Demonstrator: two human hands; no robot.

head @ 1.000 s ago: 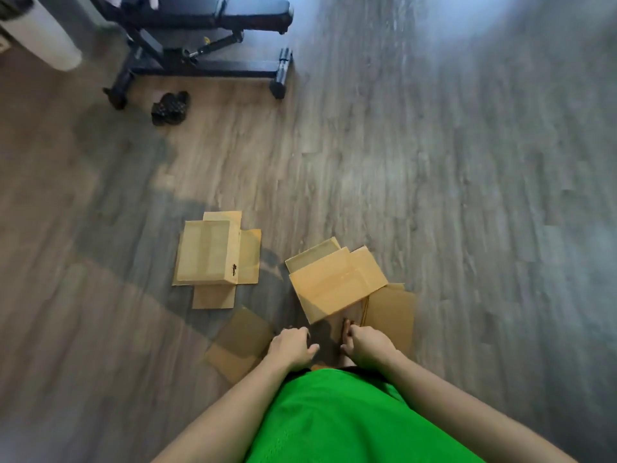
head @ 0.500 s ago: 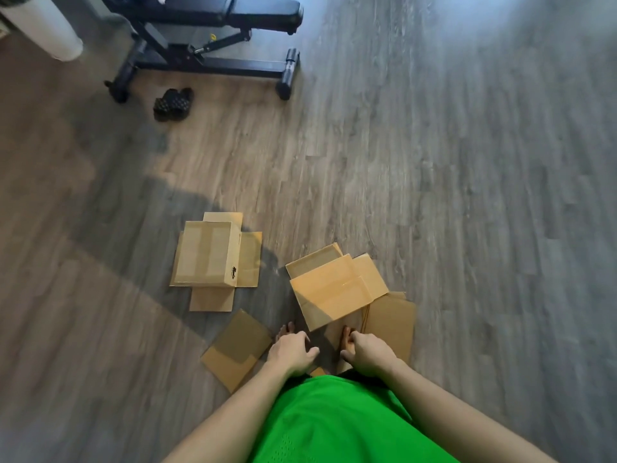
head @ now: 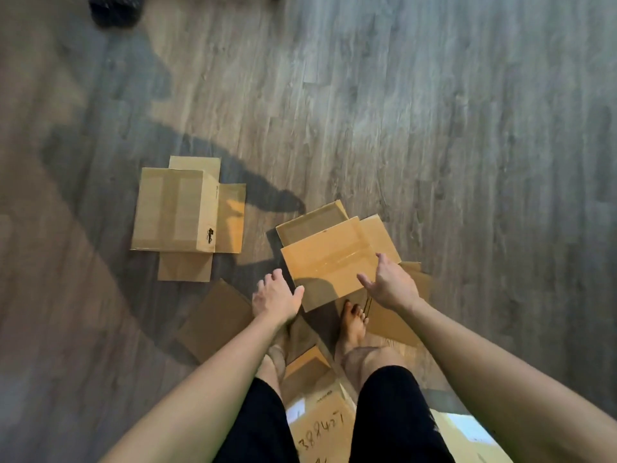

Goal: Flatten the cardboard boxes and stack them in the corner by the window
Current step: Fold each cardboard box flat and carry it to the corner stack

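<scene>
The far edge of the view cuts off a dark sandal at the top left, so only its lower part shows, and a dark bit at the top edge is too small to name. Between the person's legs a box with handwritten digits is partly hidden by the black shorts, and the writing runs off the bottom edge. The right foot stands on flat cardboard whose full outline is covered by the right hand and forearm; the left foot is mostly hidden under the left forearm. The middle box lies on the wood floor just ahead of the feet, tilted clockwise, light brown with clear tape along its top seam and flaps spread out behind it; a hand's shadow falls on its near edge. The left hand hovers at its near left corner, fingers loosely spread and holding nothing. The right hand is at its right side, fingers splayed apart with the thumb over the top face; whether it touches the cardboard cannot be told. To the left, well apart, a second box sits with four flaps splayed on the floor, a small black mark on its side. A loose flat panel lies just left of the left wrist, in shadow.
</scene>
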